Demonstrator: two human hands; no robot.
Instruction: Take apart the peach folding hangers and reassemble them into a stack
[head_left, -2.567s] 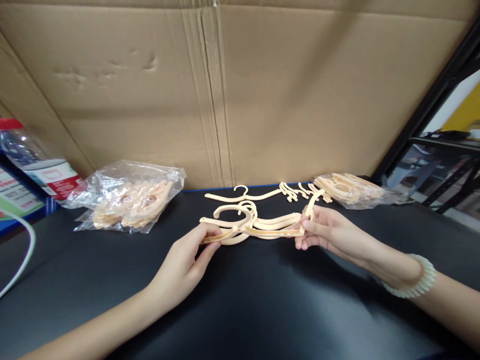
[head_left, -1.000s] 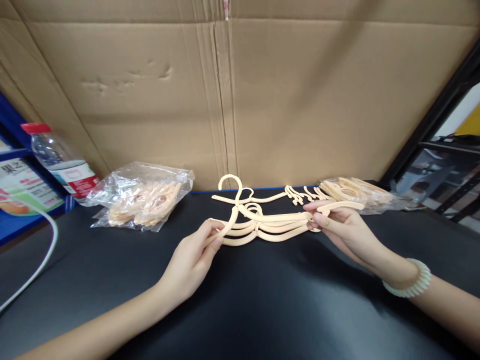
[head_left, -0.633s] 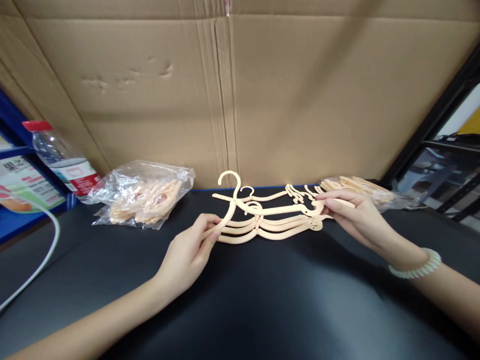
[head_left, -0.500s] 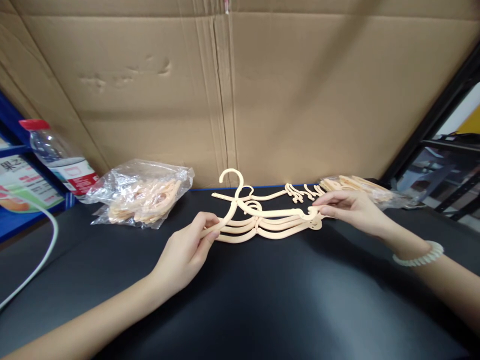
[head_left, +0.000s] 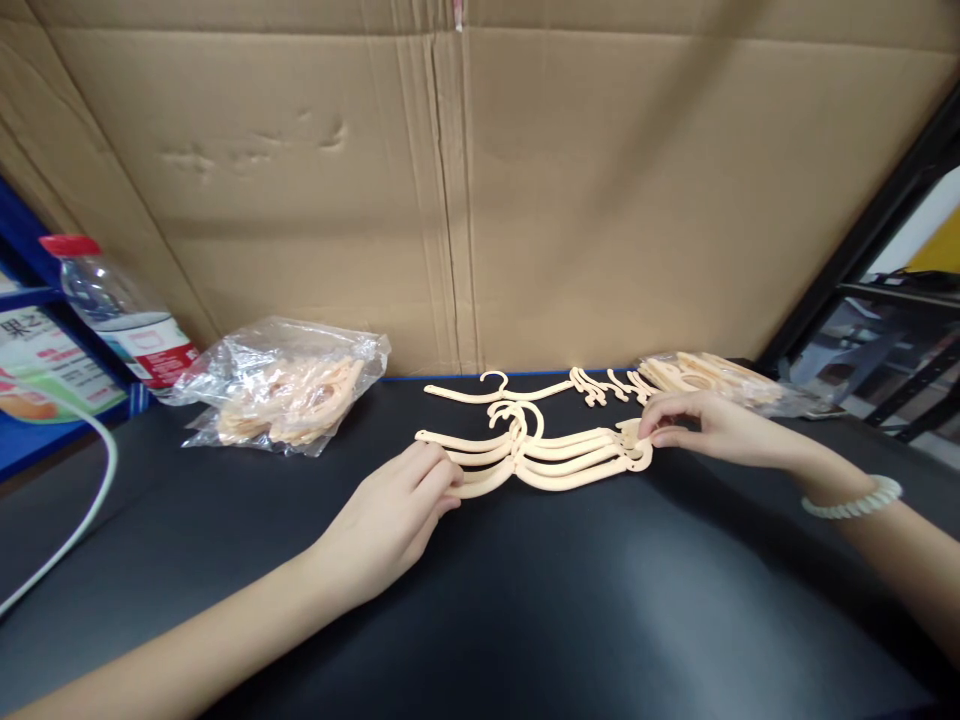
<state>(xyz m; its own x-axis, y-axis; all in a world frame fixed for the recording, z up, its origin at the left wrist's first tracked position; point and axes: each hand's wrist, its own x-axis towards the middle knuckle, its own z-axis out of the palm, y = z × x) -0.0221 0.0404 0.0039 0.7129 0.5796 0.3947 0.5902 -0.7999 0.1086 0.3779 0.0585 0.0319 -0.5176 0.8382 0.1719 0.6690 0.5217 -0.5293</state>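
Observation:
Several cream plastic hangers (head_left: 570, 466) lie overlapped on the black table, their hooks bunched at the middle. My left hand (head_left: 405, 500) is closed on the left arm of the nearest hanger. At the other end, my right hand (head_left: 690, 425) pinches the rounded end of the same hanger, low over the stack. Behind them a single hanger (head_left: 461, 396) lies flat with its hook toward the cardboard. To its right are several small cream pieces (head_left: 590, 385), close together.
A clear plastic bag of cream parts (head_left: 292, 395) is at the left, beside a red-capped bottle (head_left: 150, 345). Another bag (head_left: 712, 378) sits behind my right hand. A white cable (head_left: 105, 490) curves over the left side. Cardboard (head_left: 300, 200) stands behind the black table (head_left: 540, 610).
The hanger held in both hands has come down from above onto the stack, its hook now among the others. My left hand moved slightly right and my right hand also shifted slightly right.

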